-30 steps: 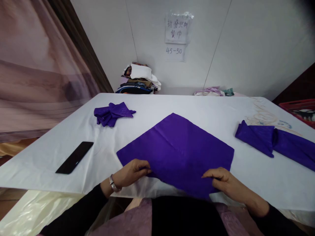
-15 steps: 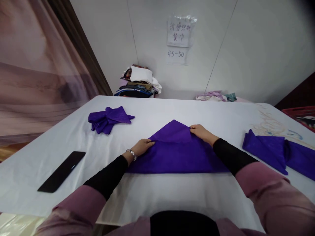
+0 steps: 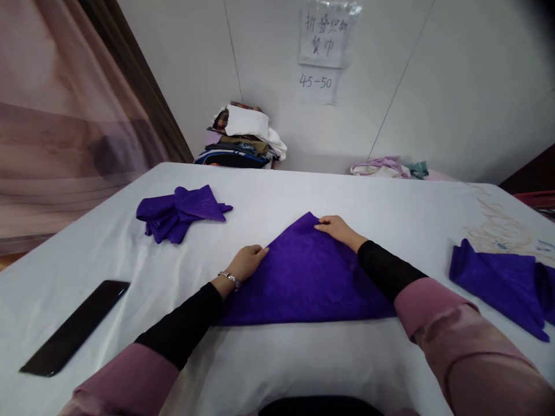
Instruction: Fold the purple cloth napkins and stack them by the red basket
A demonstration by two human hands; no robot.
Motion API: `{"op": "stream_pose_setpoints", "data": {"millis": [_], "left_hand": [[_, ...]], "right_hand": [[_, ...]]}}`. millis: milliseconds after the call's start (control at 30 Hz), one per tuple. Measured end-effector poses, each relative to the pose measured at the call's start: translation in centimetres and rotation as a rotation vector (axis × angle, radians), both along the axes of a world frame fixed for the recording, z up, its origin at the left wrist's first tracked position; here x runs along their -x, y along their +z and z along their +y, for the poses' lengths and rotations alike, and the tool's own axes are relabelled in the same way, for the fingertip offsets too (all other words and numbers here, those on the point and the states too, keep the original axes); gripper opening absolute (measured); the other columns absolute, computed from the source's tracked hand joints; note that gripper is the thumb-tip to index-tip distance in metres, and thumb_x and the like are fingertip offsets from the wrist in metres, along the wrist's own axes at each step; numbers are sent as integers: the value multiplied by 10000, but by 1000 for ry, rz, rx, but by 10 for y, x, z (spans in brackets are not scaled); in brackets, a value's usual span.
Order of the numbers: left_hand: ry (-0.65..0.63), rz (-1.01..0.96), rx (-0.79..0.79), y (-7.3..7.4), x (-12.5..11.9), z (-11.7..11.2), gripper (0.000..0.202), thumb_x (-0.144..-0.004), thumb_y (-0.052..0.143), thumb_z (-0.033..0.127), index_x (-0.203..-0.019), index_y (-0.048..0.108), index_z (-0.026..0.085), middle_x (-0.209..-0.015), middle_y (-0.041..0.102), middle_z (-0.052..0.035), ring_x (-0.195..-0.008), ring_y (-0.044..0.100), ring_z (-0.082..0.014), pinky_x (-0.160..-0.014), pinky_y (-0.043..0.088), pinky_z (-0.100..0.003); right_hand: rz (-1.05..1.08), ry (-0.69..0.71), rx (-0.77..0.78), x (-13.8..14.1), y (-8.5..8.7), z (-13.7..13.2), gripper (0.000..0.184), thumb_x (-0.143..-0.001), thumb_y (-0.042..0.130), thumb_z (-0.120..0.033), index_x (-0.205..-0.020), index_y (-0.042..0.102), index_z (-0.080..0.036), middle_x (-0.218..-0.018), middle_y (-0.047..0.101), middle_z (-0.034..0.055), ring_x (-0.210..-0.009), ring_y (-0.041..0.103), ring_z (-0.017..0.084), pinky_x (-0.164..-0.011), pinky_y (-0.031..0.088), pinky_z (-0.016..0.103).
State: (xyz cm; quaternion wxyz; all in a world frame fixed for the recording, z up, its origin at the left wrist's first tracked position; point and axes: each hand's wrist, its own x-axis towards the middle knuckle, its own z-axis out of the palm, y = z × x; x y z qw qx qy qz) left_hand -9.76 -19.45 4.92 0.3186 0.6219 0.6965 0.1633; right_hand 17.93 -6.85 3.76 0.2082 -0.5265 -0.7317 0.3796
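A purple cloth napkin (image 3: 303, 277), folded into a triangle, lies in front of me with its point facing away and its long straight edge toward me. My left hand (image 3: 250, 263), with a bracelet at the wrist, pinches the napkin's left sloping edge. Near the far point, my right hand (image 3: 338, 228) grips the right sloping edge between thumb and fingers. The napkin's right corner is hidden under my right forearm.
A white-covered table (image 3: 277, 358) bears everything. A bunched purple cloth (image 3: 182, 211) lies at left, beyond a dark phone-like slab (image 3: 76, 329). Another folded purple cloth (image 3: 498, 280) is at right. Piled fabrics (image 3: 245, 138) stand against the wall behind, below a handwritten sign (image 3: 325, 37).
The napkin's upper layer now reaches the far point, covering the lighter flap seen before. My right hand has shifted toward that point. The camera view has tilted down slightly.
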Motion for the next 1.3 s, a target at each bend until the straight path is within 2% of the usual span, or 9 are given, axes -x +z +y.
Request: {"op": "stream_pose_setpoints", "data": {"millis": [67,200,500,900,1100,1300], "left_hand": [[-12,4,8,1,0,1,448,-803,372,551,-639,576,188,-618,589,-19,-633,539,-178,-587,380,-280],[-40,10,20,3,1,2,437,-798,379,554,-647,574,194,-619,586,-15,-641,540,-180,-592,379,-276],[-79,102,6,5,-2,5,392,-841,358,466,-709,593,182,-692,634,-49,-674,576,-191,-640,386,-298],[-19,344,-29,7,1,-6,329,-877,379,414,-843,621,194,-775,675,-68,-746,620,-207,-677,412,-300],[-37,426,-22,6,2,-15,312,-897,360,393,-856,602,201,-790,677,-77,-752,631,-215,-652,403,-296],[-42,504,-37,5,0,-17,304,-901,367,392,-871,600,198,-781,679,-84,-735,637,-220,-624,390,-298]], "right_hand": [[-96,-31,-21,2,1,4,319,-807,525,-419,-838,682,-143,-771,668,37,-665,582,136,-604,428,231],[-247,-115,-61,6,0,16,268,-804,538,-365,-777,690,-146,-760,671,50,-678,581,144,-616,402,238],[-459,-173,-126,7,2,12,236,-798,513,-318,-822,699,-174,-884,687,80,-792,598,194,-624,381,259],[-524,-153,-173,5,3,10,213,-834,506,-336,-827,669,-199,-870,681,61,-786,595,190,-606,369,261],[-522,-123,-192,5,2,9,219,-860,498,-354,-836,657,-206,-852,676,48,-764,583,177,-605,363,259],[-535,-120,-201,5,1,11,209,-863,509,-351,-876,651,-199,-879,669,56,-813,592,192,-665,401,271]]}}
